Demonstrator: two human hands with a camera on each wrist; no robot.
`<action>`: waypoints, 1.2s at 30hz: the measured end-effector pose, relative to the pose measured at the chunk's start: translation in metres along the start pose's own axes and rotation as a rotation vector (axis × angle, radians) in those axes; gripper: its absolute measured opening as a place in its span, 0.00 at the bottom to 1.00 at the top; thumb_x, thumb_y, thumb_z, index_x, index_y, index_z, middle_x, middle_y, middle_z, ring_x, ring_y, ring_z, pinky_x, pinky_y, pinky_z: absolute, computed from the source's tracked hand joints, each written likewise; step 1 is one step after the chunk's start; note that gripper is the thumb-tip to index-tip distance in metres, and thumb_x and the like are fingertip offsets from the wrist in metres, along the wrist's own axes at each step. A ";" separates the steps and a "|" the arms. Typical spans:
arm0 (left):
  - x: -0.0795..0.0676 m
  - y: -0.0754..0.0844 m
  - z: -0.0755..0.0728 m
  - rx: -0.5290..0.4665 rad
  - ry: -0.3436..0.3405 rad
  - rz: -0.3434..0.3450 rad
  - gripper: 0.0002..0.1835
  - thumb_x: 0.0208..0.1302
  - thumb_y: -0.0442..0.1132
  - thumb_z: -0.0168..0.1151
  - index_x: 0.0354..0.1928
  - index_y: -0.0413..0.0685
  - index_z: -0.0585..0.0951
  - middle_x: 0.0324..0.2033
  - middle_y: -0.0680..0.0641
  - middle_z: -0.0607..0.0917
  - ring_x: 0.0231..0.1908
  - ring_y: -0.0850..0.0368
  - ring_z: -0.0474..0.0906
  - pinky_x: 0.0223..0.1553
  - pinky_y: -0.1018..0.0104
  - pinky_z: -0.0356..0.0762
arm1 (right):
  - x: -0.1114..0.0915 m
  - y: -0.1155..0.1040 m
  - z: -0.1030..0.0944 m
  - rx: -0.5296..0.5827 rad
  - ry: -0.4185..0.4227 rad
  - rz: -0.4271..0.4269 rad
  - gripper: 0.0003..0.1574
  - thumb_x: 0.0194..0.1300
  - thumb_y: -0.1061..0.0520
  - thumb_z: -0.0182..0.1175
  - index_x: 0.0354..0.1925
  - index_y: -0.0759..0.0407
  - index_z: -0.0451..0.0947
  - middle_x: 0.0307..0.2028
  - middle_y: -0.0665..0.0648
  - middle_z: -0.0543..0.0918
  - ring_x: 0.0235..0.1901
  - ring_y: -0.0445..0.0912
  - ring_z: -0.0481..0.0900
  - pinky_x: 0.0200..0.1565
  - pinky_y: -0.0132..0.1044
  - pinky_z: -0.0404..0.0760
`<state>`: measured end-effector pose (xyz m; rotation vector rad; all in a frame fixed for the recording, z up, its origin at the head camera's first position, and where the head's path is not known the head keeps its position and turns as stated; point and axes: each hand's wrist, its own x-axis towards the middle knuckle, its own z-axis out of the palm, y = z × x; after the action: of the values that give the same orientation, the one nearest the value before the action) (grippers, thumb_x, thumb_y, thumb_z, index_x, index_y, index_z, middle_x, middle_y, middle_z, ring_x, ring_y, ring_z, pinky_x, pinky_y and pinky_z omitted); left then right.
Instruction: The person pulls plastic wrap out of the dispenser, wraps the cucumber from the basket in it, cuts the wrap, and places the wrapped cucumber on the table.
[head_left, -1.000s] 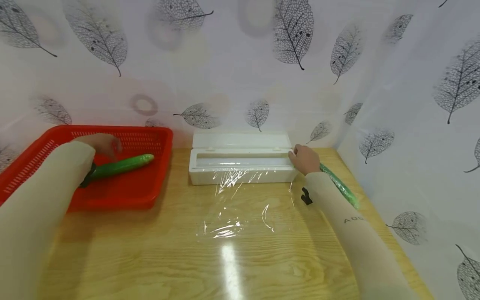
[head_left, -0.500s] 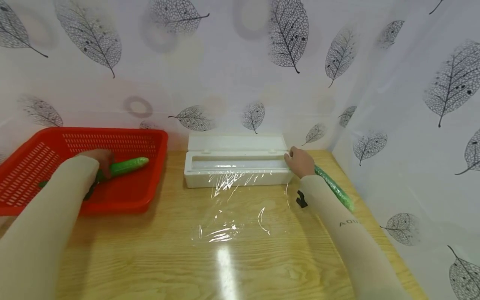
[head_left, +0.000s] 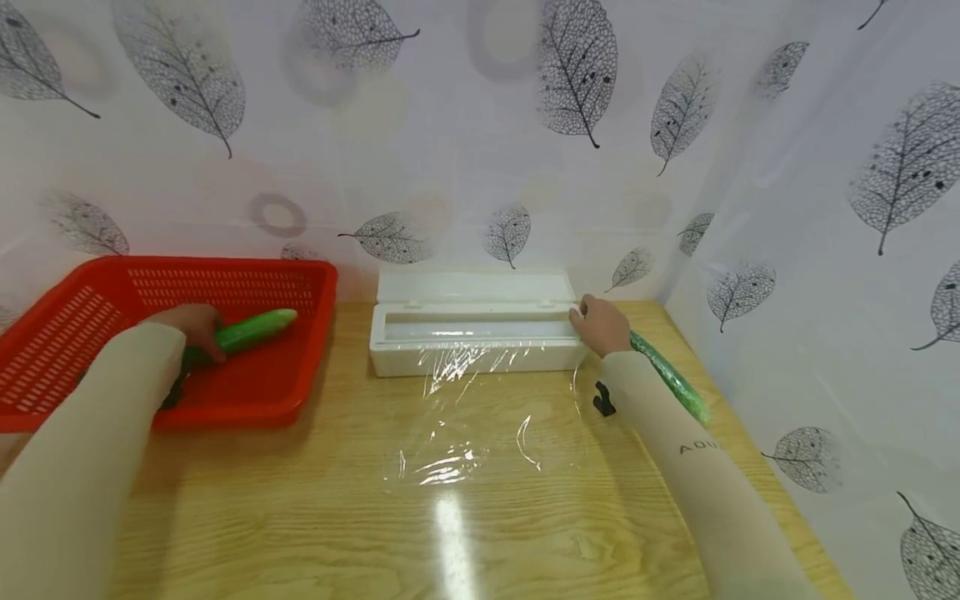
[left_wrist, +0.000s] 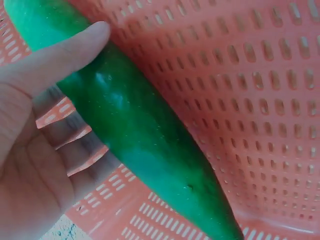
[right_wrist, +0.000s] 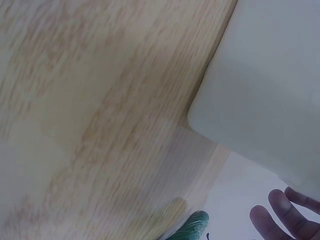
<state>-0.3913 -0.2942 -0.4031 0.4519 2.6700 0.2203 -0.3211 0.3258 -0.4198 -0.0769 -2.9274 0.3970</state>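
Left hand (head_left: 193, 327), loose above the cucumber (head_left: 258, 328) one second ago, now clamps it inside the red basket (head_left: 288, 414), at the white box's (head_left: 551, 358) nine o'clock; hold judged secure. Right hand (head_left: 602, 326) sits at the box's three-o'clock end, grip unclear.

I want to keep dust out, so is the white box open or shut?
The box is open: its lid is back and film runs over its front.

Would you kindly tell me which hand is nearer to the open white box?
Right: the right hand is at the right-hand end of the white box, while the left hand is farther away, gripping a cucumber inside the red basket.
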 end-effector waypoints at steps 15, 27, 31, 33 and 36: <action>-0.038 0.035 -0.046 -0.088 0.267 -0.016 0.41 0.52 0.59 0.66 0.57 0.31 0.71 0.50 0.27 0.75 0.42 0.38 0.74 0.39 0.39 0.74 | -0.003 -0.002 -0.004 0.010 -0.010 0.003 0.18 0.68 0.49 0.47 0.30 0.62 0.70 0.21 0.58 0.73 0.20 0.48 0.67 0.21 0.36 0.65; -0.054 0.157 -0.053 -0.165 0.419 0.092 0.35 0.55 0.54 0.65 0.60 0.42 0.71 0.52 0.34 0.77 0.46 0.40 0.72 0.45 0.42 0.72 | -0.003 -0.002 -0.007 -0.002 0.001 0.024 0.21 0.68 0.48 0.48 0.37 0.65 0.75 0.29 0.63 0.81 0.24 0.50 0.73 0.23 0.38 0.70; -0.057 0.194 -0.042 -0.173 0.444 0.133 0.30 0.53 0.51 0.68 0.56 0.47 0.75 0.47 0.40 0.81 0.44 0.45 0.73 0.43 0.48 0.74 | -0.002 -0.002 -0.006 -0.007 -0.001 0.021 0.23 0.68 0.47 0.47 0.39 0.66 0.76 0.32 0.64 0.82 0.26 0.52 0.76 0.25 0.40 0.74; -0.059 0.211 -0.034 -0.184 0.442 0.150 0.28 0.52 0.50 0.69 0.54 0.48 0.76 0.47 0.41 0.82 0.43 0.46 0.75 0.42 0.49 0.74 | -0.001 -0.001 -0.005 -0.009 -0.005 0.020 0.23 0.69 0.47 0.47 0.40 0.66 0.76 0.34 0.65 0.83 0.27 0.53 0.78 0.26 0.41 0.75; -0.060 0.232 -0.021 -0.182 0.423 0.185 0.25 0.51 0.50 0.70 0.50 0.49 0.77 0.45 0.43 0.83 0.41 0.48 0.76 0.39 0.53 0.76 | -0.001 -0.001 -0.004 -0.006 -0.006 0.009 0.24 0.69 0.47 0.46 0.40 0.67 0.77 0.35 0.66 0.84 0.28 0.54 0.79 0.26 0.43 0.76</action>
<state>-0.2840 -0.0997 -0.3097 0.6558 2.9754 0.6762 -0.3192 0.3256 -0.4157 -0.0902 -2.9349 0.3901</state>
